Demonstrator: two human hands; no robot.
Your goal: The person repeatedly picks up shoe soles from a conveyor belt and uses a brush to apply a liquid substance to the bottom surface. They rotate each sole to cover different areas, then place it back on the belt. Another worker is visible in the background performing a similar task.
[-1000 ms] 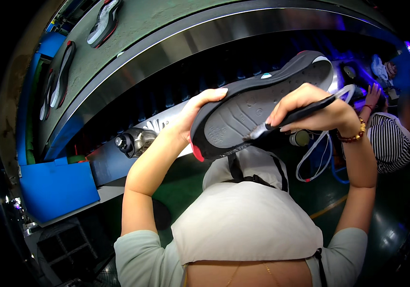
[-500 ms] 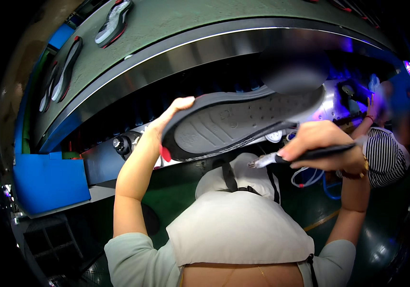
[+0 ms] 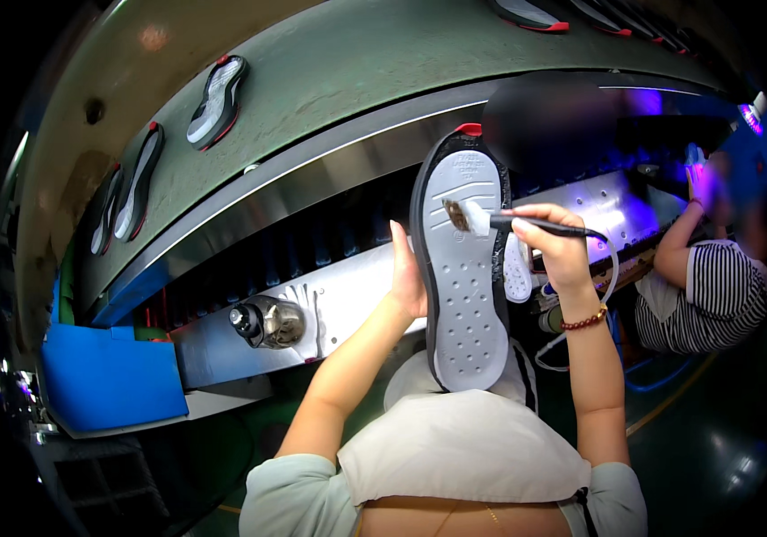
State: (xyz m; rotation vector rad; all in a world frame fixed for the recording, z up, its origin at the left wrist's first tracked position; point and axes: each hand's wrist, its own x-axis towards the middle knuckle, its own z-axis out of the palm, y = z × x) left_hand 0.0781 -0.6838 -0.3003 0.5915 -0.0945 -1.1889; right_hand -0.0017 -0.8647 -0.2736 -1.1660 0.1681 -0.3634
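A shoe sole [image 3: 464, 295], pale grey inside with a black rim and a red tip, stands nearly upright in front of me, its tip pointing away. At its left edge my left hand [image 3: 409, 277] supports it, thumb raised beside the rim and fingers hidden behind. My right hand [image 3: 558, 246] is closed round the black handle of a brush [image 3: 527, 223] with a thin pale tube running from its end. The brush's dark bristles lie over the upper part of the sole's inner face.
A green conveyor belt [image 3: 312, 76] with a metal edge carries several soles, one of them a grey-and-black sole [image 3: 218, 103]. A dark-capped bottle [image 3: 267, 322] stands on the metal ledge [image 3: 357, 294]. At the right sits a person in a striped top [image 3: 724, 291]. A blue box [image 3: 115, 380] is at left.
The sole has turned from lying sideways to upright, red tip now far. My left hand moved right to its edge. My right hand brought the brush up over the sole's inner face.
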